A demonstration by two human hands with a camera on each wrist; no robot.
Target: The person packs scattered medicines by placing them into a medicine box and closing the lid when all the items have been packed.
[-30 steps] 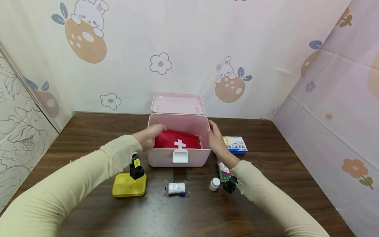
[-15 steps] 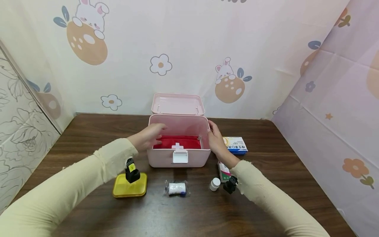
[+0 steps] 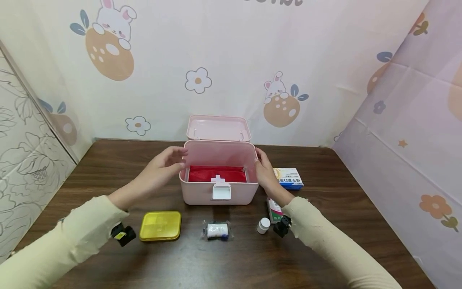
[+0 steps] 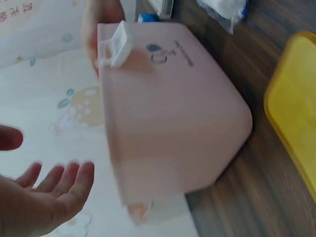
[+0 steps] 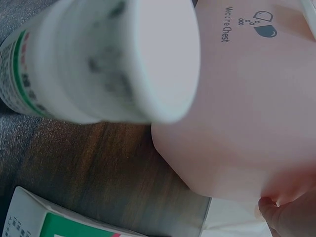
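A pink medicine chest [image 3: 202, 193] stands on the table with its lid [image 3: 218, 127] raised at the back. Inside lies a red zippered pouch [image 3: 202, 174] with a white cross, behind the front wall. My left hand [image 3: 164, 166] is beside the chest's left rim, fingers spread and nothing in them. The left wrist view shows the same hand [image 4: 49, 197] apart from the chest wall. On the other side, my right hand [image 3: 266, 173] holds the chest's right edge. In the right wrist view its thumb [image 5: 276, 212] touches the chest's side.
In front of the chest lie a yellow plastic case [image 3: 160, 226] and a wrapped bandage roll [image 3: 217, 230]. A white bottle [image 3: 263, 225] and a green-and-white box [image 3: 275, 210] stand near my right wrist. A blue-and-white carton [image 3: 288, 178] lies to the right. A curtain wall rises behind.
My left hand has let go of the red pouch and drawn back left, out of the chest. The pouch has settled lower inside. My right hand stays at the chest's right edge.
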